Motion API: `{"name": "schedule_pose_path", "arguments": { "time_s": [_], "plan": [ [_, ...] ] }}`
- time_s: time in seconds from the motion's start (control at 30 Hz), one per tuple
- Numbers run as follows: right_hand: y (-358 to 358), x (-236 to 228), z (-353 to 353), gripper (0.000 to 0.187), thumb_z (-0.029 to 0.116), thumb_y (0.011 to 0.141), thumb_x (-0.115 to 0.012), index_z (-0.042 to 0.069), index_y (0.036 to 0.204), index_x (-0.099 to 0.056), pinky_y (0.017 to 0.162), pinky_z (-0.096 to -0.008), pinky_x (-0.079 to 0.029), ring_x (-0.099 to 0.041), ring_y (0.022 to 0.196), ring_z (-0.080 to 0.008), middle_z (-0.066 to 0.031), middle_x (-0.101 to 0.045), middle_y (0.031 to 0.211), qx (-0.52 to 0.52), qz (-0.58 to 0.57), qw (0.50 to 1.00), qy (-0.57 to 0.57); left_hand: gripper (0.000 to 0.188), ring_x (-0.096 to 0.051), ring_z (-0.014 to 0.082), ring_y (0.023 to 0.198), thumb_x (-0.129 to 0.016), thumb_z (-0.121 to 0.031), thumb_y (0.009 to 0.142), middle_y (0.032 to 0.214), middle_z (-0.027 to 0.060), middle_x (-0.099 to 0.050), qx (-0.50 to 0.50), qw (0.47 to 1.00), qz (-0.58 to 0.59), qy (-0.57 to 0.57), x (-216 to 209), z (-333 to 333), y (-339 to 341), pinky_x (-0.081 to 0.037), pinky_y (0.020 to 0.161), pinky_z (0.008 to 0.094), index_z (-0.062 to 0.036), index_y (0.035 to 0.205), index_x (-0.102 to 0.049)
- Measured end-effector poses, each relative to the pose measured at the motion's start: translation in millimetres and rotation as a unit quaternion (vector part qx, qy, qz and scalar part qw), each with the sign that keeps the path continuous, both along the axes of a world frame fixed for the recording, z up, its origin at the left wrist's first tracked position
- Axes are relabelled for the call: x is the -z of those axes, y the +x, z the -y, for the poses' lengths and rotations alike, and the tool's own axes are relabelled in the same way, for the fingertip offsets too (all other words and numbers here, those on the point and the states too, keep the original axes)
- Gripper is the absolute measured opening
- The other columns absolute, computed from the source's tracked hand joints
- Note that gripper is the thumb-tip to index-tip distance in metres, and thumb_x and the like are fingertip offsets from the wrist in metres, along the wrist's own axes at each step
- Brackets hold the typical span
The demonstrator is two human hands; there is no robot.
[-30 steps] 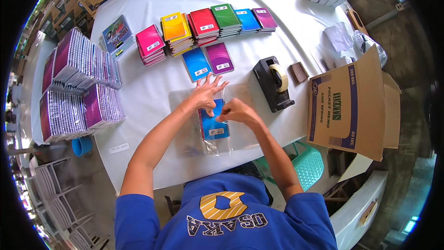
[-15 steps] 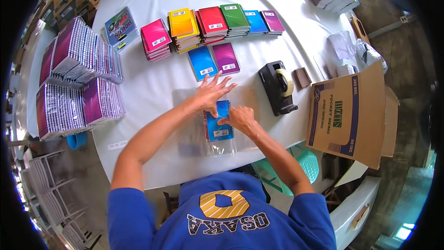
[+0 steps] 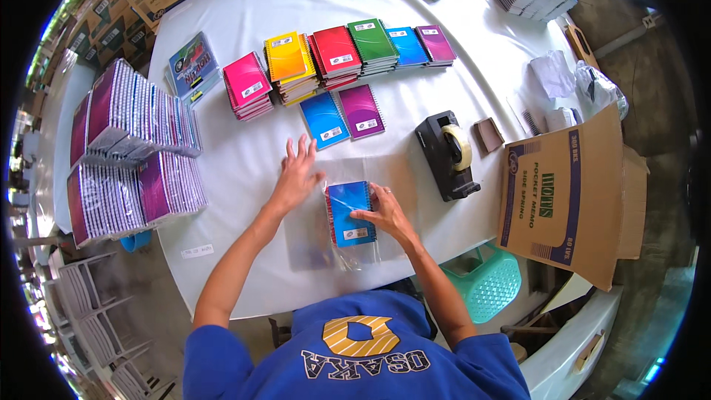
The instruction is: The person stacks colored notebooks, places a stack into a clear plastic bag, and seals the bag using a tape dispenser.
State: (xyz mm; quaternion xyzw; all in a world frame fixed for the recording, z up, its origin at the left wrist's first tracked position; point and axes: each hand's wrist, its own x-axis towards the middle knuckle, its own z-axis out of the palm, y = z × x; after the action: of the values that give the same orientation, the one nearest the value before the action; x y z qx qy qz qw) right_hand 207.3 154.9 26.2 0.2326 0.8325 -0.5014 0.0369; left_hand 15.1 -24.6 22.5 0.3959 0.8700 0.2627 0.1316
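A blue spiral notebook (image 3: 346,204) lies on top of a small stack, with red spiral edging at its left side. Clear plastic wrap (image 3: 354,258) surrounds it and sticks out below. My right hand (image 3: 389,215) grips the stack's right side, its thumb on the blue cover and fingers at the spiral edge. Up and to the left, my left hand (image 3: 296,181) is open with fingers spread, touching neither notebook nor wrap as far as I can see. Just beyond lie another blue notebook (image 3: 324,118) and a purple notebook (image 3: 363,112), side by side.
A row of notebook stacks includes pink (image 3: 246,85), yellow (image 3: 289,58), red (image 3: 337,52) and green (image 3: 370,38). A black tape dispenser (image 3: 443,159) and a cardboard box (image 3: 552,192) stand right. Wrapped purple notebooks (image 3: 141,170) are piled left. A green stool (image 3: 485,289) sits below the edge.
My left hand has drawn away from the blue notebook toward the left. My right hand has opened out from a closer curl and now grips the stack's right edge.
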Motion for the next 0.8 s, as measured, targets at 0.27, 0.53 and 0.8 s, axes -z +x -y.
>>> {"name": "schedule_pose_path", "arguments": {
  "time_s": [0.27,0.53,0.8],
  "plan": [
    [-5.5,-5.5,1.5,0.097,0.042,0.063,-0.087,-0.008,0.133,-0.043,0.088,-0.039,-0.052,-0.059,0.103,-0.0325,-0.0217,-0.05,0.113,-0.019,0.029,0.999,-0.029,0.068,0.002,0.0385,0.146,-0.058,-0.067,0.079,0.159,-0.0011,-0.018,0.387,0.888,0.155,-0.194,-13.7,-30.3,-83.7,0.0,0.111,0.0655,-0.026,0.133,-0.057],
    [-3.6,9.9,12.3,0.092,0.036,0.067,-0.087,-0.007,0.135,-0.041,0.093,-0.0368,-0.048,-0.053,0.109,-0.0268,-0.0178,-0.049,0.114,0.023,-0.009,0.996,-0.088,0.05,-0.009,0.0429,0.144,-0.048,-0.049,0.094,0.155,0.0125,-0.026,-0.159,0.981,-0.006,0.114,12.2,-7.2,-16.2,-0.016,0.106,0.0704,-0.0098,0.119,-0.066],
    [2.6,-31.0,14.4,0.091,0.02,0.066,-0.088,0.005,0.137,-0.033,0.098,-0.0389,-0.045,-0.05,0.114,-0.0253,-0.0138,-0.049,0.116,0.072,-0.001,0.947,-0.313,0.067,-0.015,0.0402,0.144,-0.06,-0.044,0.09,0.152,0.0198,-0.028,-0.098,0.988,0.122,-0.001,0.1,37.5,102.1,-0.008,0.113,0.0584,-0.0028,0.141,-0.043]
  ]
}}
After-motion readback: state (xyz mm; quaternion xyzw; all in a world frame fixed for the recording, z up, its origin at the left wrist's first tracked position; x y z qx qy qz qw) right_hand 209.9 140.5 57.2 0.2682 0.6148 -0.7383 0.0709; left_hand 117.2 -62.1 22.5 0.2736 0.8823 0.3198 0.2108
